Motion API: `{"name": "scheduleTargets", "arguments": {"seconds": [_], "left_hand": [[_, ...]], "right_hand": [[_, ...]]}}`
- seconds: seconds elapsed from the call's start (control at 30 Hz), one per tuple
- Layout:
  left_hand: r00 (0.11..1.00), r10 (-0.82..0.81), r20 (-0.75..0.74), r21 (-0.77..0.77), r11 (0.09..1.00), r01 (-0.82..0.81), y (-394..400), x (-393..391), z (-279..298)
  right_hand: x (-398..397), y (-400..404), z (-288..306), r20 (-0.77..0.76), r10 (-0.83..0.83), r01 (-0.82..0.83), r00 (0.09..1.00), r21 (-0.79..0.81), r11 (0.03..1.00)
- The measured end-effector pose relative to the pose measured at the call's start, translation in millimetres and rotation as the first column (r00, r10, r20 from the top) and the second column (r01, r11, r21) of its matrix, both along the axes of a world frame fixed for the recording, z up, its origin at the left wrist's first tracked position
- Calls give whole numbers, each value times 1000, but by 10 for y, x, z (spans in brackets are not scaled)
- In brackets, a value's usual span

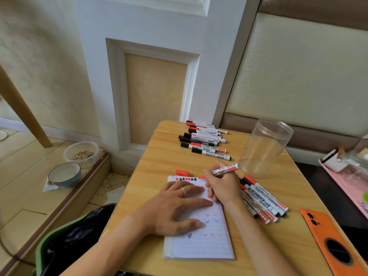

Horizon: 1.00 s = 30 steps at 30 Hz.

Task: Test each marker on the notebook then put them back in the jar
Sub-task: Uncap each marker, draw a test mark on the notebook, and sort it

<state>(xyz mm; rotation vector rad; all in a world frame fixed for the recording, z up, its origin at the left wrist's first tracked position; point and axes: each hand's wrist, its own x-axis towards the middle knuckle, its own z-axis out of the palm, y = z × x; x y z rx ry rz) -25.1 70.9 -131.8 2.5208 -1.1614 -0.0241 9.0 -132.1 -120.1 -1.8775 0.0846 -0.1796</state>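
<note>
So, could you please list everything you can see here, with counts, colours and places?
notebook: one, white lined, near table edge, small red and blue marks on it
marker in hand: one, red, uncapped, tip at the notebook's top
cap: one, red, on the table beyond the notebook
far markers: about eight, black and red caps, back of table
near markers: about five, right of the notebook
jar: one, clear, empty, upright
phone: one, orange, table's right corner
table: one, light wood
bowls: two, on the floor left
left hand: flat on the notebook
right hand: grips the marker
</note>
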Motion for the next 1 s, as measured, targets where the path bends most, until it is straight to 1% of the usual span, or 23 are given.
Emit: {"name": "scheduleTargets", "arguments": {"seconds": [0.2, 0.37, 0.63, 0.8, 1.0], "left_hand": [[999, -2, 46, 15, 1000, 1, -9, 2, -51], [1000, 9, 11, 38, 999, -9, -14, 7, -39], [1000, 9, 19, 50, 999, -10, -10, 20, -41], [1000, 13, 24, 55, 998, -14, -8, 16, -43], [1000, 13, 26, 48, 999, -14, -12, 21, -53]], "right_hand": [[2, 8, -5, 0, 5, -5, 1000, -34, 999], [14, 21, 2, 14, 0, 1, 1000, -75, 997], [35, 18, -27, 15, -2, 3, 1000, -117, 993], [43, 11, -46, 12, -33, 34, 999, -89, 995], [37, 33, -25, 20, -25, 27, 999, -64, 998]]}}
